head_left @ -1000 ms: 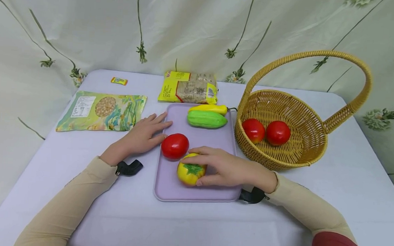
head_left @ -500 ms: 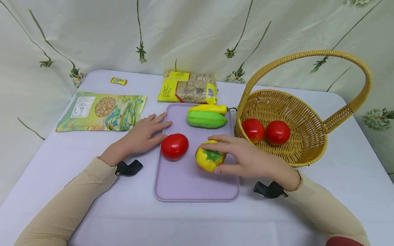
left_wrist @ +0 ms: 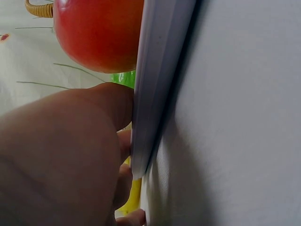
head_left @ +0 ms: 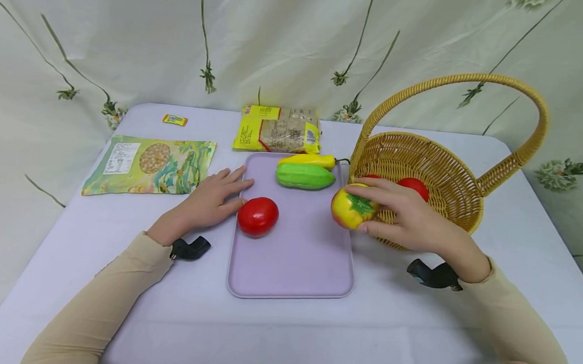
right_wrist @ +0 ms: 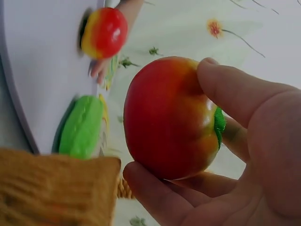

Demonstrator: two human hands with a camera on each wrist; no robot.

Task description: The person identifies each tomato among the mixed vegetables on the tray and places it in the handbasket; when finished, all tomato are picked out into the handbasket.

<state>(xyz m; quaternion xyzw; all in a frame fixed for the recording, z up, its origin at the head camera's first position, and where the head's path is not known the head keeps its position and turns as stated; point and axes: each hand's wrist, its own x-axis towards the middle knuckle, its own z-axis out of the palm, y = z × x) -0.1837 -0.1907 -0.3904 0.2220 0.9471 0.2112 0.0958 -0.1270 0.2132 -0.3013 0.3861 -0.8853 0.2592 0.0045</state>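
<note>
My right hand [head_left: 413,218] grips a toy tomato [head_left: 350,208] with a yellow top and green calyx, held up at the tray's right edge beside the basket's near rim. The right wrist view shows this tomato's red underside between thumb and fingers. Straight fingers of my left hand [head_left: 214,197] rest at the left edge of the lilac tray [head_left: 292,264]. In the left wrist view the thumb [left_wrist: 115,101] touches the tray's rim. Close by that thumb, a red tomato [head_left: 258,216] lies on the tray. Two red tomatoes in the wicker basket [head_left: 397,154] are partly hidden by my right hand.
A green ribbed fruit [head_left: 305,176] and a yellow pepper [head_left: 312,160] lie at the tray's far end. Behind it is a yellow food bag [head_left: 284,132]. A green patterned bag [head_left: 154,164] and a small yellow packet [head_left: 175,120] lie left. The basket's tall handle [head_left: 475,79] arches up.
My right hand has carried the yellow-topped tomato up and rightward, from the tray's middle to the basket's near side. My left hand has stayed put.
</note>
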